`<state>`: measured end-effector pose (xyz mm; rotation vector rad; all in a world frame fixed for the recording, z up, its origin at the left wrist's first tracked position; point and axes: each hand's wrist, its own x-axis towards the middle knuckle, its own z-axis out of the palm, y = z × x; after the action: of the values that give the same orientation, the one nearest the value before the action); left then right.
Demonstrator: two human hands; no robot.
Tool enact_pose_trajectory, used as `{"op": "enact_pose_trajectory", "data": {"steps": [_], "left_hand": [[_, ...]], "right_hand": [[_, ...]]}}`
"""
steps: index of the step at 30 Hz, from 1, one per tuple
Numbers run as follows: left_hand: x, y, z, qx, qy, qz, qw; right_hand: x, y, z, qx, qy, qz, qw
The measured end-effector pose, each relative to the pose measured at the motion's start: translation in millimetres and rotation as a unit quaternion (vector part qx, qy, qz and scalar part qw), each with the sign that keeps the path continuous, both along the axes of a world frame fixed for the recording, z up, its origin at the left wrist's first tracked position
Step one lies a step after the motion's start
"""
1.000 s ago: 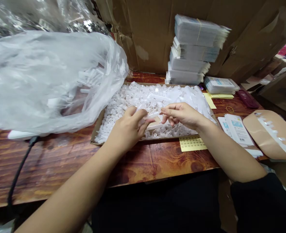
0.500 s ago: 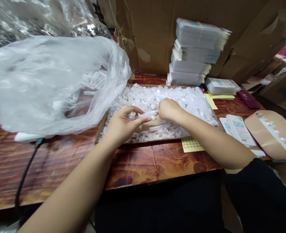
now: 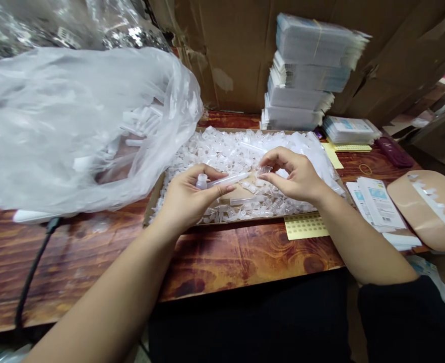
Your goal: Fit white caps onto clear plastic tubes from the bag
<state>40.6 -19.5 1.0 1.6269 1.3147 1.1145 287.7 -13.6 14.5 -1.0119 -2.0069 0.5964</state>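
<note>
My left hand (image 3: pixel 186 196) is closed on a clear plastic tube (image 3: pixel 228 180), held between thumb and fingers with its far end pointing right. A small translucent cap-like piece (image 3: pixel 201 181) also sits in that hand, by the base of the thumb. Between the thumb and fingertips of my right hand (image 3: pixel 294 174) is a small clear ribbed plastic piece (image 3: pixel 264 170), a little apart from the tube's end. Both hands are over a shallow cardboard tray (image 3: pixel 245 222) full of small clear plastic pieces (image 3: pixel 222 151). Another clear tube (image 3: pixel 243 200) lies in the tray.
A large translucent bag (image 3: pixel 74 126) with tubes inside lies left of the tray. Behind stand banded stacks of packs (image 3: pixel 301 96) against a cardboard sheet (image 3: pixel 230 60). Printed cards (image 3: pixel 381 204), a yellow sticker sheet (image 3: pixel 305 227) and a beige curved piece (image 3: pixel 415 201) are at right.
My right hand has turned and opened out from a closed posture, moving slightly right; the ribbed piece now shows in its fingertips. My left hand keeps the tube, whose right end now shows bare.
</note>
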Motion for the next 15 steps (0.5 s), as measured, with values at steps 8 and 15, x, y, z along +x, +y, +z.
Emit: {"op": "enact_pose_trajectory", "data": {"steps": [8,15], "left_hand": [[7,-5,-5.8,-0.026,-0.043,-0.030,0.998],[8,-8,-7.1,-0.019,-0.061,-0.034,0.997]], "right_hand": [[-8,-7,-7.4,-0.040,0.097,0.037,0.994],[-12,-15,-5.0,-0.031,0.101,0.021,0.994]]}}
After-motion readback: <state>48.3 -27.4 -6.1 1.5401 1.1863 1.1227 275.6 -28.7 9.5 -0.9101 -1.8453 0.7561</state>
